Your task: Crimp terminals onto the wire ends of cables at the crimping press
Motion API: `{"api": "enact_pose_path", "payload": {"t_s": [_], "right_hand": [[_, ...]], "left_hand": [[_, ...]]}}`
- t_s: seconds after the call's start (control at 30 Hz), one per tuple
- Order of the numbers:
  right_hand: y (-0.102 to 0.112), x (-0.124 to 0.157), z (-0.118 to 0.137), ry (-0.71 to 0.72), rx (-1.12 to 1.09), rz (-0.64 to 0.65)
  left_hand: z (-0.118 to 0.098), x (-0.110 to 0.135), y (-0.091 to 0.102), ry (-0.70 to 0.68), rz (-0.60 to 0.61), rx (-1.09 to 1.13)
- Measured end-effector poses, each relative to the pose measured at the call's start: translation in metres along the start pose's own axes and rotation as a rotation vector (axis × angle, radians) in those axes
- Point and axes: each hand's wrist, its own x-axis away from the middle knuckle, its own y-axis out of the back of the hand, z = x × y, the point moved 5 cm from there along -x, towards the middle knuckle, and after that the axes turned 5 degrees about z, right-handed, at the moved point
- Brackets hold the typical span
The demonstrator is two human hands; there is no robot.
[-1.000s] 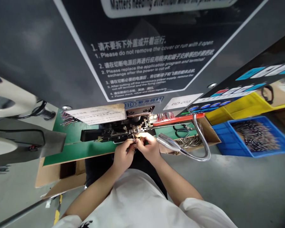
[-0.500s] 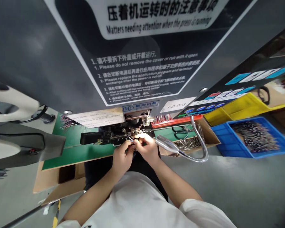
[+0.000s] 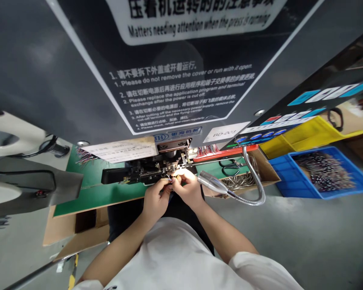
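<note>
My left hand (image 3: pixel 155 198) and my right hand (image 3: pixel 188 188) meet at the front of a black crimping press, fingers pinched together on thin wires (image 3: pixel 170 180). The pinch sits right below the press's metal applicator head (image 3: pixel 173 158), lit by a gooseneck lamp (image 3: pixel 213 185) that points at it from the right. The wire ends at the fingertips are too small to make out clearly.
The press's dark cover with a white warning label (image 3: pixel 181 92) fills the top. A green mat (image 3: pixel 90 193) covers the bench. Scissors (image 3: pixel 228 164) and a red tray of wires (image 3: pixel 218 153) lie to the right. Farther right stand a blue bin (image 3: pixel 323 173) and a yellow bin (image 3: pixel 302 139).
The view has tilted up a little, showing more of the warning label. Both hands stay pinched on the wires at the applicator, barely shifted.
</note>
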Motion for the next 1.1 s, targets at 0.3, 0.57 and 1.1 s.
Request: {"api": "enact_pose_path", "payload": {"t_s": [0.3,0.57,1.1], "right_hand": [[0.000,0.000,0.008,0.072,0.052,-0.059],[0.001,0.000,0.007,0.106,0.061,-0.067],[0.003,0.000,0.011,0.191,0.061,0.000]], "left_hand": [[-0.004,0.001,0.005,-0.017,-0.051,-0.073],[-0.005,0.000,0.006,-0.014,-0.048,-0.124],[-0.007,-0.001,0.005,-0.032,-0.013,-0.203]]}}
